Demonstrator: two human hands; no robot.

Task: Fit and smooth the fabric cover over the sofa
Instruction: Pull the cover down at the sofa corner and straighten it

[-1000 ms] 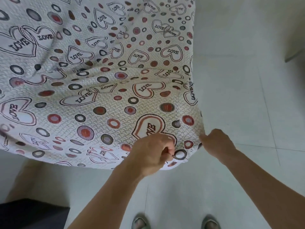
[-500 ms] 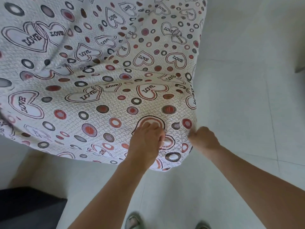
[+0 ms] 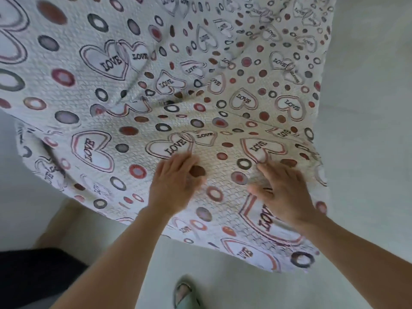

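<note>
Pressing flat here: both hands are spread palm-down on the heart-print sofa cover (image 3: 124, 90), gripping nothing. Left hand (image 3: 172, 186) sits just below the double "LOVE" heart (image 3: 176, 147), right hand (image 3: 283, 195) beside it, nearer the cover's right edge. Fabric stretches up and away from the fingers, with creases above that heart, so I'd guess the next sweep pushes outward.

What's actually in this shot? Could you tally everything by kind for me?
Hands: 2, the left hand and the right hand, both flat on the fabric
Fabric covers: 1, the heart-print cover
Sandalled feet: 1, the foot on the pale floor
Dark things at lower left: 1, the dark object, too cropped to identify
Total: 5
</note>
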